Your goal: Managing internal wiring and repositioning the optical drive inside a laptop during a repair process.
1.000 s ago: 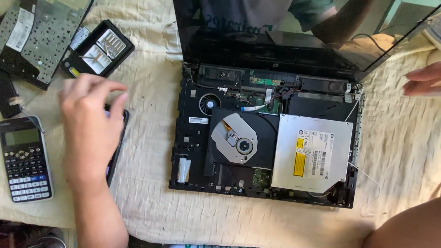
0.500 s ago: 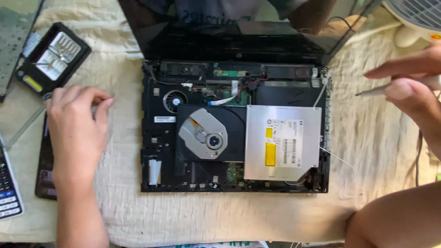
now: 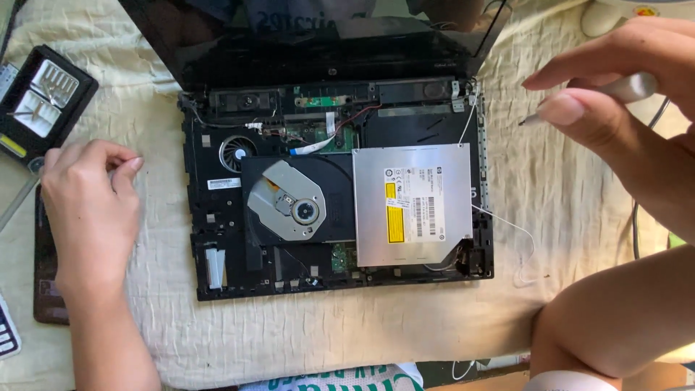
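Note:
An opened black laptop base (image 3: 210, 217) lies on a cream cloth, with its fan, circuit board and a silver optical drive (image 3: 413, 206) with an open tray exposed. My left hand (image 3: 90, 210) rests on the cloth left of the laptop, fingers curled, over a dark flat device (image 3: 47, 289); I cannot see anything in it. My right hand (image 3: 622, 94) hovers at the upper right, above the cloth beside the laptop's right edge, pinching a thin silver screwdriver (image 3: 615, 93) whose tip points left toward the hinge corner.
A black screwdriver-bit case (image 3: 40, 101) lies open at the upper left. A calculator corner (image 3: 6, 337) shows at the lower left edge. My bare knee (image 3: 615, 318) fills the lower right. The dark laptop screen (image 3: 326, 43) stands at the back. A thin white wire (image 3: 507, 224) trails off the laptop's right side.
The view has shifted, so the laptop sits more to the left and centre. My right hand has come in from the right edge with the screwdriver. My left hand stays left of the laptop.

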